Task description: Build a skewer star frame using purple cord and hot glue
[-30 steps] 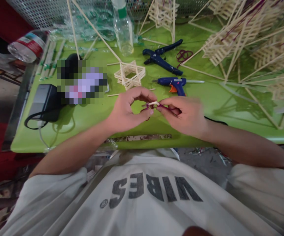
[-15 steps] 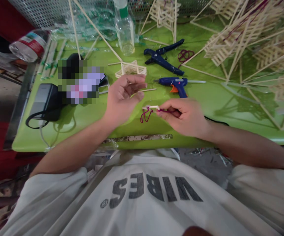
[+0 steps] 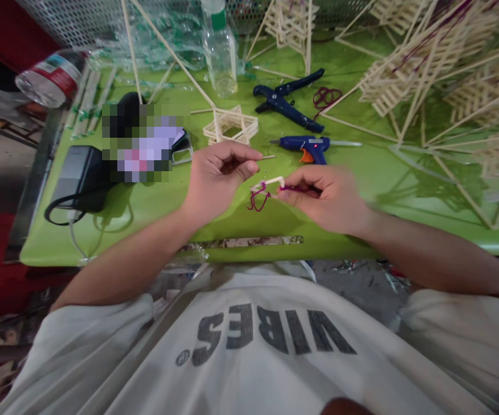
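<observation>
My right hand (image 3: 322, 196) is closed, with thumb and fingers pinching a small piece of pale sticks (image 3: 274, 181) joined at an angle. Purple string (image 3: 258, 202) is tied to this piece and hangs in a loose loop; more of it runs into my fist. To the left, my left hand (image 3: 223, 176) is raised with its fingers curved and a gap between thumb and forefinger. Its fingertips are by a short loose stick (image 3: 269, 156) on the table; touch cannot be made out. Beyond this hand stands a star-shaped stick frame (image 3: 247, 134).
A blue glue gun (image 3: 316, 144) with a lit red light lies beyond my right hand, below a dark blue cutter (image 3: 281, 101). Stick structures (image 3: 387, 86) crowd the right. A clear bottle (image 3: 221, 52), a phone (image 3: 154, 147) and a grey power block (image 3: 82, 178) stand or lie left of these.
My left hand has lowered slightly toward the short stick, its thumb and forefinger shifting right. In my right hand, the joined sticks have tilted and risen a little.
</observation>
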Demonstrator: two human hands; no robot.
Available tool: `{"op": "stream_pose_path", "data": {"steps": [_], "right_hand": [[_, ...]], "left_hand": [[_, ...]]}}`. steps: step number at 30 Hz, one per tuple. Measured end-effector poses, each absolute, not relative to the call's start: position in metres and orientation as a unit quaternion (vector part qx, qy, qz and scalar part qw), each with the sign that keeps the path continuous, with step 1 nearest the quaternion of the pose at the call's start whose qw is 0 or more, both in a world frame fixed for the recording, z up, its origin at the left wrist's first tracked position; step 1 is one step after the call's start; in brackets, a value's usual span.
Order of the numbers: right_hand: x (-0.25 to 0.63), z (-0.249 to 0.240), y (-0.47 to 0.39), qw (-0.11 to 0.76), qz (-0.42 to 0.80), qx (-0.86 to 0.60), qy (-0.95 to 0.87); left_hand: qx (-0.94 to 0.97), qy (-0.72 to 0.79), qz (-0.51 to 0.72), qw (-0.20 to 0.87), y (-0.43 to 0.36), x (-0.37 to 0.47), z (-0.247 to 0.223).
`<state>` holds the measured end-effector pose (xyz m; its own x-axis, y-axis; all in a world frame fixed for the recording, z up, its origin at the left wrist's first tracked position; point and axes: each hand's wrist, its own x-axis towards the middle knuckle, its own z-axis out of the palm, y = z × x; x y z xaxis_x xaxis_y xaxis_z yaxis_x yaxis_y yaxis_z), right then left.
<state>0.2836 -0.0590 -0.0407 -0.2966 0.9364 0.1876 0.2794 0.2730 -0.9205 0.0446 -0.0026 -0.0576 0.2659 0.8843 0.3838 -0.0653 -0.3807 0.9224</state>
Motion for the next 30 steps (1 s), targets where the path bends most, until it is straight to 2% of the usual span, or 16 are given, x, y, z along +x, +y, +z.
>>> {"op": "stream_pose_path", "data": {"steps": [6,8,12,15,18,23,30], "right_hand": [[0.29,-0.049,-0.056,0.412,0.337,-0.403,-0.745],[0.294,-0.05,-0.055,0.412,0.248,-0.368,-0.796],[0.302,-0.05,-0.052,0.405,-0.019,-0.236,-0.883],[0.305,-0.049,-0.05,0.389,-0.131,-0.189,-0.892],[0.305,-0.047,-0.05,0.368,-0.173,-0.176,-0.897],[0.305,-0.042,-0.051,0.353,-0.206,-0.159,-0.899],[0.303,-0.036,-0.054,0.334,-0.224,-0.144,-0.904]], "left_hand": [[0.655,0.318,0.495,0.473,-0.001,0.046,-0.054],[0.668,0.311,0.483,0.472,0.0,0.046,-0.054],[0.683,0.274,0.482,0.476,-0.002,0.045,-0.053],[0.698,0.234,0.482,0.475,-0.005,0.044,-0.051],[0.711,0.224,0.478,0.464,-0.007,0.044,-0.051],[0.716,0.283,0.509,0.385,-0.009,0.045,-0.055],[0.69,0.308,0.479,0.447,-0.012,0.045,-0.05]]}}
